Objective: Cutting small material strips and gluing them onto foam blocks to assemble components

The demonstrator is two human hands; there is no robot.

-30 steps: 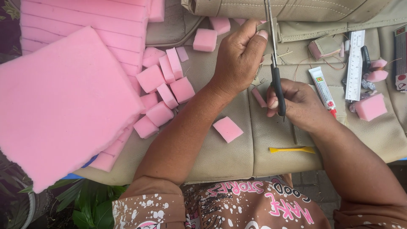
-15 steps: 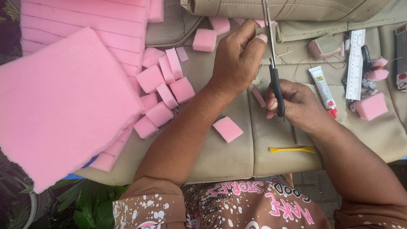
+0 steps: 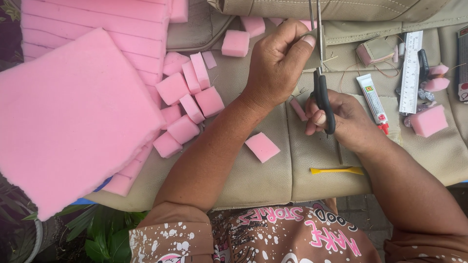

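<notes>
Head view: right hand (image 3: 341,119) grasping black scissors (image 3: 321,92), left hand (image 3: 278,61) pinching beige fabric (image 3: 317,46). Best cut slowly, keeping fabric taut.

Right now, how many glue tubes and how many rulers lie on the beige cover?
1 glue tube, beside the right hand holding scissors. 1 ruler, right of the tube. Others may be hidden.

Single head view, looking steeply down, close over beige worktop (image 3: 273,180).
</notes>
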